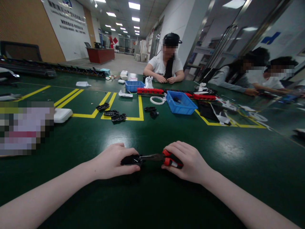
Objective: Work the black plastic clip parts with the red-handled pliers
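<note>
My left hand is closed around a small black plastic part that rests on the green table. My right hand grips the red-and-black handles of a pair of pliers. The thin metal jaws of the pliers point left and meet the black part between my two hands. Most of the part is hidden under my left fingers.
Several similar black parts lie further out by yellow floor-tape lines. A blue bin, a white ring, red trays and a white box sit beyond. One person sits opposite, others at the right.
</note>
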